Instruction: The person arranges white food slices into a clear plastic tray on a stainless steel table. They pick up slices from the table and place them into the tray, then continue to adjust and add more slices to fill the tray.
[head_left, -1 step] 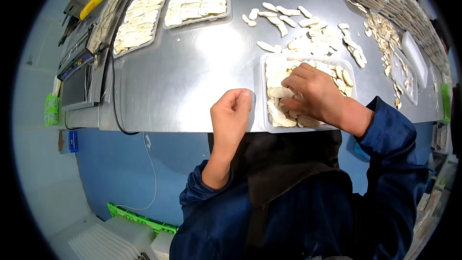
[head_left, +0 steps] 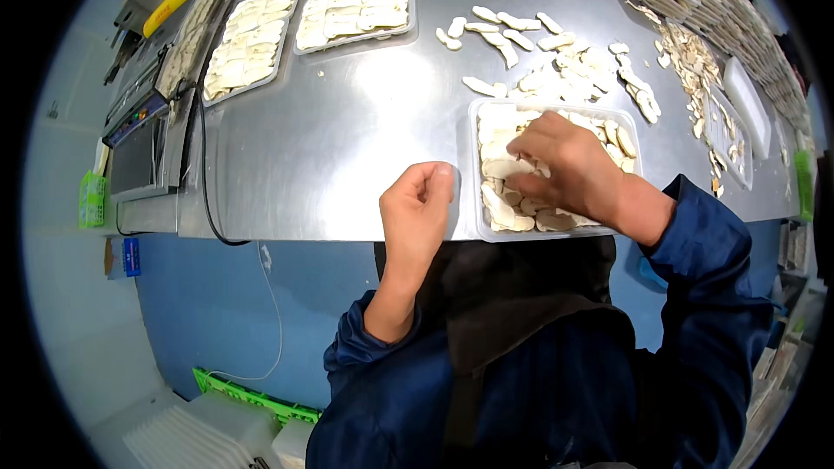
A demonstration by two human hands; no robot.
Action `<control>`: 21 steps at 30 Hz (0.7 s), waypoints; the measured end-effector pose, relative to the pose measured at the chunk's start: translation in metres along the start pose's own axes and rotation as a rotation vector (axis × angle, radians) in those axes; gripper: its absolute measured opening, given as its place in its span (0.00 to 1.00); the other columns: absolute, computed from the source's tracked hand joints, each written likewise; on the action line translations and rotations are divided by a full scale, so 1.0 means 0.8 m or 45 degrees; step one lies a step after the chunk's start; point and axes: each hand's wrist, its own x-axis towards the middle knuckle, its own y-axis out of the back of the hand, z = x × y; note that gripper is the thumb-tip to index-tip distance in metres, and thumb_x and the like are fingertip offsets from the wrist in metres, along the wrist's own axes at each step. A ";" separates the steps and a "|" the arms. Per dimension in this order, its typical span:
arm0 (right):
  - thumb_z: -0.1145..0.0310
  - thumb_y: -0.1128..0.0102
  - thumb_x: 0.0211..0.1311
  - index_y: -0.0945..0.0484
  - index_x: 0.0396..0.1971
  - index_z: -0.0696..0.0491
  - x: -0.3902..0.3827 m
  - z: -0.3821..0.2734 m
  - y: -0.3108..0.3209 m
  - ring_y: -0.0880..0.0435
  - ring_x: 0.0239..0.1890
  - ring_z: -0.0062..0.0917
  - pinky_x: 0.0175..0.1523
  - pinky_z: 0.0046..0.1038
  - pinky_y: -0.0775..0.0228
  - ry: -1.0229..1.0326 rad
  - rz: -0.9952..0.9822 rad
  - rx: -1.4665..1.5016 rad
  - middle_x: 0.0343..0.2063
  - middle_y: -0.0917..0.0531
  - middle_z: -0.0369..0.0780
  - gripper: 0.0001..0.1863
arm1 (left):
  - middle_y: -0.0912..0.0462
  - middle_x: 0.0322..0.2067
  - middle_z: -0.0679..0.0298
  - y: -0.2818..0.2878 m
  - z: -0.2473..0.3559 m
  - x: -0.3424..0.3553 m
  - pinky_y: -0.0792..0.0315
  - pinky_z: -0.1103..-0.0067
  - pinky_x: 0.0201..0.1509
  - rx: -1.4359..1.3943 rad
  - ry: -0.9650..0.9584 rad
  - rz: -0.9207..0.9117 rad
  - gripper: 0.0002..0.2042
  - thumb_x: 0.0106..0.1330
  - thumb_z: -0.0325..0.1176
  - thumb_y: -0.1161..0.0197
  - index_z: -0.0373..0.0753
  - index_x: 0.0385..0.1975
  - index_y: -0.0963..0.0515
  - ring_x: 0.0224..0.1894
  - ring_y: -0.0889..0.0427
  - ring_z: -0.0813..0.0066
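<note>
A clear plastic tray (head_left: 473, 175) sits at the table's front edge, filled with pale, elongated food slices (head_left: 497, 201), neatly laid along its left side and looser at the right. My right hand (head_left: 572, 169) reaches over it, thumb and fingers closed about a pale slice (head_left: 506, 168); the hand covers much of the tray's middle. Just left of the tray, my left hand (head_left: 419, 208) is held with its fingers curled and the thumb pressed to the forefinger. Whatever it may hold is hidden.
Loose slices (head_left: 569, 69) lie beyond the tray. Filled trays (head_left: 354, 13) stand far left, near a machine with a black cable (head_left: 207, 174). At right are small broken pieces (head_left: 686, 65), a white block (head_left: 749, 104) and stacked trays (head_left: 721, 17).
My right hand has shifted very slightly over the tray and its fingers are a little blurred. The left hand stays where it was.
</note>
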 end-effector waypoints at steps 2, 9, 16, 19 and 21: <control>0.69 0.35 0.49 0.19 0.29 0.58 0.019 0.012 0.010 0.22 0.35 0.37 0.40 0.34 0.28 -0.105 0.096 0.031 0.28 0.20 0.44 0.10 | 0.22 0.22 0.70 -0.002 0.001 -0.003 0.34 0.89 0.31 -0.009 -0.019 0.023 0.09 0.65 0.30 0.41 0.28 0.34 0.22 0.26 0.29 0.89; 0.63 0.37 0.51 0.18 0.28 0.60 0.105 0.149 0.016 0.20 0.28 0.37 0.36 0.33 0.28 -0.647 0.035 -0.305 0.25 0.18 0.47 0.13 | 0.22 0.22 0.70 -0.011 -0.015 0.005 0.33 0.88 0.30 0.021 -0.251 0.102 0.08 0.65 0.29 0.41 0.29 0.34 0.22 0.25 0.29 0.90; 0.60 0.40 0.52 0.18 0.30 0.58 0.144 0.172 0.020 0.17 0.28 0.37 0.37 0.35 0.26 -0.747 0.038 -0.206 0.21 0.17 0.45 0.15 | 0.22 0.21 0.69 -0.009 -0.026 0.005 0.33 0.88 0.28 0.006 -0.312 0.153 0.07 0.64 0.28 0.41 0.30 0.33 0.22 0.24 0.29 0.90; 0.62 0.41 0.51 0.19 0.29 0.58 0.147 0.192 0.005 0.18 0.29 0.39 0.38 0.35 0.27 -0.598 0.167 -0.266 0.23 0.17 0.46 0.13 | 0.21 0.28 0.70 -0.007 -0.022 0.000 0.31 0.88 0.35 0.048 -0.261 0.085 0.07 0.66 0.27 0.43 0.29 0.35 0.22 0.30 0.26 0.89; 0.64 0.42 0.51 0.19 0.29 0.57 0.150 0.197 0.003 0.18 0.29 0.40 0.38 0.35 0.27 -0.592 0.060 -0.205 0.24 0.17 0.46 0.12 | 0.21 0.28 0.70 -0.008 -0.018 0.002 0.32 0.89 0.35 0.067 -0.279 0.107 0.07 0.66 0.27 0.42 0.29 0.36 0.22 0.30 0.26 0.89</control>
